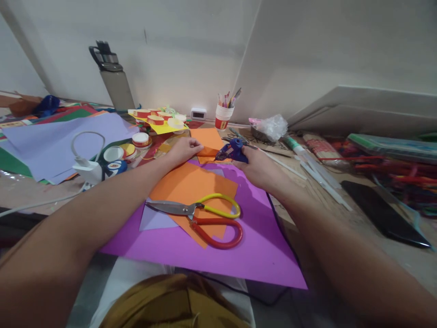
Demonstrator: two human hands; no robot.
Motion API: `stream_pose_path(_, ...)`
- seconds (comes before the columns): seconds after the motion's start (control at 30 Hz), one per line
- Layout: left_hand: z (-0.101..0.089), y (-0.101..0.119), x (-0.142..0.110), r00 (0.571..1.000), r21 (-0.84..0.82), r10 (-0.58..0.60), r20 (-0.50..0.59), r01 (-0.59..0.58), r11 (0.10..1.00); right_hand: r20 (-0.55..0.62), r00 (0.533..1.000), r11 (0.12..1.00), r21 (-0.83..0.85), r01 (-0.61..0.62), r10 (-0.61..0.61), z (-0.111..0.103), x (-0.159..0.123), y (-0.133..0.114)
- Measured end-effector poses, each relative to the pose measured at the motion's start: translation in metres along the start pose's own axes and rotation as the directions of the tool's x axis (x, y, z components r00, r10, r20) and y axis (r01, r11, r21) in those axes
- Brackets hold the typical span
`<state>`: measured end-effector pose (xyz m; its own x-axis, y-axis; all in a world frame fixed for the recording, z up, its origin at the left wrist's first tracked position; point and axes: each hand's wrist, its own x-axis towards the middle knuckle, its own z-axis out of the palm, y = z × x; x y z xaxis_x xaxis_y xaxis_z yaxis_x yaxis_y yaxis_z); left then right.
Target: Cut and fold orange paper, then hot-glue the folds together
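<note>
My left hand (184, 150) pinches the left edge of a folded orange paper (207, 137) at the back of the work area. In my right hand (257, 166) is a dark blue glue gun (234, 150), its nozzle pointing left at the lower edge of that paper. Below my hands lies a larger orange sheet (184, 182) on a purple sheet (259, 246). Scissors (186, 209) with one yellow and one red handle rest open across these sheets, blades to the left.
A bottle (118, 84) stands at the back left, near stacked coloured sheets (68, 141). Round tape rolls (114, 154) and a white plug (89, 172) are by my left arm. A paper cup (224, 114) holds pens. On the right lie glue sticks (321, 182) and a black phone (382, 214).
</note>
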<state>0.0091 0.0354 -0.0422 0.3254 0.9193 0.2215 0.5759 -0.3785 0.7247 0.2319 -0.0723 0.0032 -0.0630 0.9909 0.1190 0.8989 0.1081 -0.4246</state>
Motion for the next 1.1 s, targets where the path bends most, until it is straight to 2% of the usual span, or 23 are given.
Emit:
stream_pose_path(0.1, -0.001, 0.002, -0.001, 1.000, 0.020, -0.005, 0.002, 0.005, 1.000, -0.004, 1.000, 1.000, -0.006, 0.010, -0.010, -0.001, -0.001, -0.002)
stream_pose_path(0.33, -0.002, 0.003, -0.001, 1.000, 0.033, -0.013, 0.015, 0.012, 0.999, -0.019, 0.996, 0.977, -0.191, -0.091, 0.089, -0.022, -0.003, 0.014)
stream_pose_path(0.47, -0.002, 0.003, -0.001, 1.000, 0.014, -0.011, 0.008, 0.011, 1.000, -0.036, 0.993, 0.958, -0.262, -0.118, 0.112, -0.024, -0.004, 0.013)
stream_pose_path(0.8, -0.001, 0.001, -0.002, 1.000, 0.007, -0.003, -0.005, 0.003, 1.000, -0.028, 0.999, 0.999, 0.029, 0.017, -0.016, 0.005, 0.003, -0.004)
stream_pose_path(1.0, -0.002, 0.000, 0.000, 1.000, 0.021, -0.020, 0.009, 0.019, 1.000, -0.029, 0.997, 0.995, -0.065, -0.078, 0.076, -0.001, 0.001, -0.002)
stream_pose_path(1.1, -0.001, 0.000, 0.000, 1.000, 0.024, -0.007, 0.012, 0.007, 1.000, -0.013, 0.998, 0.998, -0.029, -0.054, 0.054, -0.004, -0.002, -0.001)
